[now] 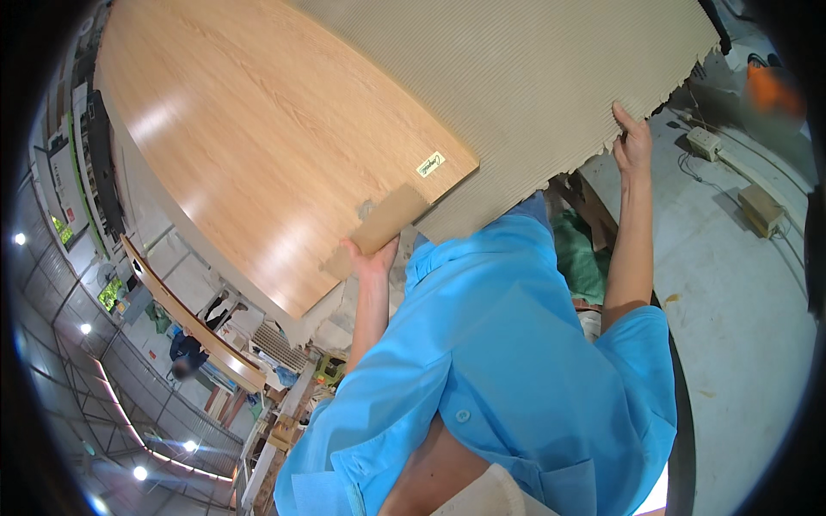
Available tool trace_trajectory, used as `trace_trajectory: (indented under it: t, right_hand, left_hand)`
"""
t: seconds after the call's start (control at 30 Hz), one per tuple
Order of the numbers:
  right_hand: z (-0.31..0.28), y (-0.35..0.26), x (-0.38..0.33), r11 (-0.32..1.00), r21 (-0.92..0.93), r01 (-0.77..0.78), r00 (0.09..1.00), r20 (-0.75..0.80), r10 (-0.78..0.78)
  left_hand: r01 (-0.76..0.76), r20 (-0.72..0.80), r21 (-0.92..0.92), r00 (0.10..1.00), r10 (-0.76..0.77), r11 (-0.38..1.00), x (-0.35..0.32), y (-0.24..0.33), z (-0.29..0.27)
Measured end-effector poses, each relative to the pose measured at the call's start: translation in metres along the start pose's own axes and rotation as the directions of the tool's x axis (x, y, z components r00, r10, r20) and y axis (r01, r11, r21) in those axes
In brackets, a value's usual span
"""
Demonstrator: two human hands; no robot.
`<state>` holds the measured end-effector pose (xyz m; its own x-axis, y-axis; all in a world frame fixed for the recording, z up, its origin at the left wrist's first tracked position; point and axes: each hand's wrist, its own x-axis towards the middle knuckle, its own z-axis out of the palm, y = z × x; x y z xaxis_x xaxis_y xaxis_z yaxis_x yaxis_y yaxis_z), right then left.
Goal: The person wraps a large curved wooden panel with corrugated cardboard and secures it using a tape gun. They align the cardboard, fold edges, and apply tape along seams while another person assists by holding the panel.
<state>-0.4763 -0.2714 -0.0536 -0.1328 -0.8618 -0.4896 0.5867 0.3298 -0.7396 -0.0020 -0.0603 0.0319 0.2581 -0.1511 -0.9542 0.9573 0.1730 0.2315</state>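
The left hand [373, 259] seems clamped on a brown strip [391, 217] at the wooden panel's [271, 150] near edge. Apart, the right hand [633, 148] grips the corrugated sheet's [538, 90] ragged edge.

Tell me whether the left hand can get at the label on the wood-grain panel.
Probably yes: the label lies uncovered on the wood-grain panel, near the left hand. Only the low brown strip lies between, though the hand would have to leave that strip.
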Motion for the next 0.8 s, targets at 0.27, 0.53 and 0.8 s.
trace_trajectory:
  t: [0.27, 0.53, 0.8]
  right_hand:
    - [-0.004, 0.0, -0.006, 0.998, -0.065, -0.012, 0.999, -0.042, 0.009]
    - [-0.011, -0.006, -0.007, 0.994, -0.105, 0.009, 0.999, -0.03, -0.012]
    - [-0.033, -0.087, 0.055, 0.982, 0.114, 0.151, 0.975, -0.18, -0.129]
  left_hand:
    - [-0.049, -0.033, 0.06, 0.998, 0.051, 0.997, 0.019, 0.006, -0.019]
    - [-0.047, 0.13, 0.006, 0.99, 0.045, 0.999, 0.041, 0.005, -0.039]
    - [-0.005, 0.027, -0.1, 1.0, 0.008, 0.995, 0.032, -0.003, -0.023]
